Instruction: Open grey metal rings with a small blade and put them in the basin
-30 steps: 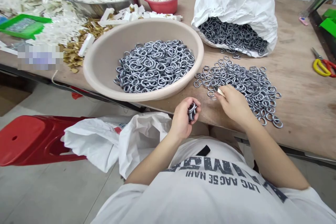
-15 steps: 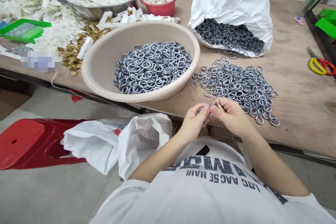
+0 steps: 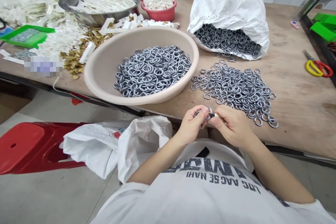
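Observation:
My left hand [image 3: 191, 125] is closed round a small stack of grey metal rings [image 3: 201, 113] at the table's near edge. My right hand [image 3: 231, 124] meets it, pinching one ring [image 3: 210, 111] together with a small pale tool at the fingertips. Just beyond my hands a loose heap of grey rings [image 3: 235, 89] lies on the wooden table [image 3: 296, 87]. A beige basin [image 3: 105, 66] to the left holds many more rings.
A white sack [image 3: 228, 3] lies open at the back, spilling rings. Red bowl [image 3: 159, 14], steel bowl [image 3: 78, 1], white plastic parts and brass pieces crowd the left. Scissors [image 3: 316, 68] lie far right. A red stool [image 3: 31, 147] and a white bag [image 3: 115, 143] sit on the floor.
My right hand left the ring heap and came back to my left hand; both hands now touch at the table's edge, working a ring onto the held stack.

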Tool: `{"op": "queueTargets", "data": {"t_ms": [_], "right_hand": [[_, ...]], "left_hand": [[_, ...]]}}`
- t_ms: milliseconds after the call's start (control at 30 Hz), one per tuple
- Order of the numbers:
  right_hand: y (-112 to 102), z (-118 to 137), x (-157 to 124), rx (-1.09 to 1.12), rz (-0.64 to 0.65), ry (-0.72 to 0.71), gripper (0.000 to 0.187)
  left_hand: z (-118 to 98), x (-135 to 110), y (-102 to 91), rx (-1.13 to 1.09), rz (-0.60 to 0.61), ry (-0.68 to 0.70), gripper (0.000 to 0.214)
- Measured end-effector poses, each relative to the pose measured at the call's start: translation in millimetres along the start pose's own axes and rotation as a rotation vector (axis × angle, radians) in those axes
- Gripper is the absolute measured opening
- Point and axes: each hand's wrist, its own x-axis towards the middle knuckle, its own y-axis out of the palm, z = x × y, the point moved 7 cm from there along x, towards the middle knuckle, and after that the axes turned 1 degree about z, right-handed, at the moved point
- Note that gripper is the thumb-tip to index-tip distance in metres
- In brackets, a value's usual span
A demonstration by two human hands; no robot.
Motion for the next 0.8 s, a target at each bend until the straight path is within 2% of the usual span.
{"op": "queueTargets", "data": {"t_ms": [167, 267, 333, 400, 467, 600, 700, 800], "right_hand": [[6, -3, 2, 0.036, 0.046, -0.008, 0.042], [12, -29, 11, 0.07, 0.047, 0.096, 0.047], [17, -50, 20, -0.009, 0.035, 0.205, 0.05], [24, -62, 33, -0.178, 0.048, 0.252, 0.045], [31, -64, 46, -0.374, 0.059, 0.261, 0.034], [44, -63, 66, -0.605, 0.125, 0.298, 0.035], [42, -65, 69, -0.583, 0.121, 0.303, 0.024], [28, -64, 59, -0.303, 0.021, 0.277, 0.022]], "left_hand": [[-2, -3, 0.0, 0.003, 0.054, 0.007, 0.037], [-6, -10, 8.2, 0.105, 0.21, 0.019, 0.04], [-8, -15, 12.6, 0.154, 0.296, 0.021, 0.042], [-10, -14, 7.8, 0.102, 0.255, 0.025, 0.041], [-11, -10, -4.1, 0.006, 0.129, 0.026, 0.038], [-8, -3, -21.8, -0.073, -0.011, 0.002, 0.029], [-5, -1, -29.1, -0.129, -0.056, -0.013, 0.029], [0, 3, -30.0, -0.254, -0.072, -0.078, 0.028]]}}
